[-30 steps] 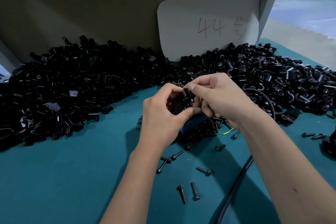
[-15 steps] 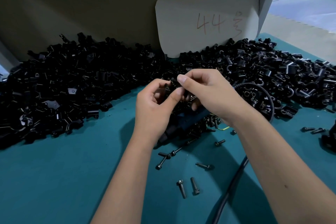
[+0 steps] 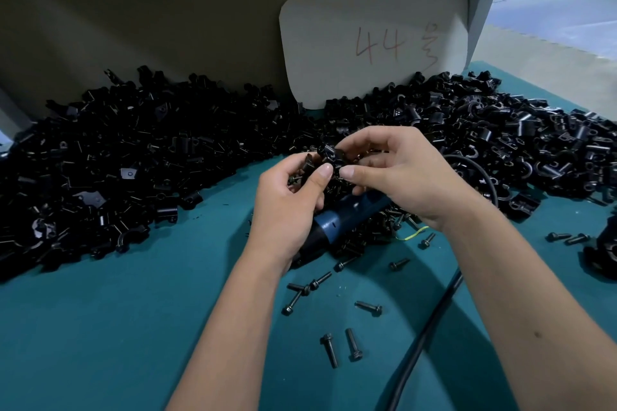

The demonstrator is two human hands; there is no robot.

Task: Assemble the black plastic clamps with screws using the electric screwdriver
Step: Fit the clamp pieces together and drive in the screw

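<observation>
A small black plastic clamp (image 3: 329, 154) is pinched between the fingertips of my left hand (image 3: 289, 207) and my right hand (image 3: 400, 173), held above the table's middle. My left palm also seems to hold a few dark screws. Under both hands lies the blue and black electric screwdriver (image 3: 337, 223), flat on the teal mat, its tip toward the lower left and partly hidden by my left wrist. Loose black screws (image 3: 329, 349) lie scattered on the mat in front of it.
A long heap of black clamp parts (image 3: 133, 170) runs across the back of the teal table (image 3: 100, 327). A black cable (image 3: 430, 327) runs from the screwdriver toward the near edge. A grey card marked 44 (image 3: 374, 40) leans on the back wall.
Both hands rose a little from the screwdriver and moved back toward the pile, still working the clamp between the fingertips. More of the screwdriver body shows now.
</observation>
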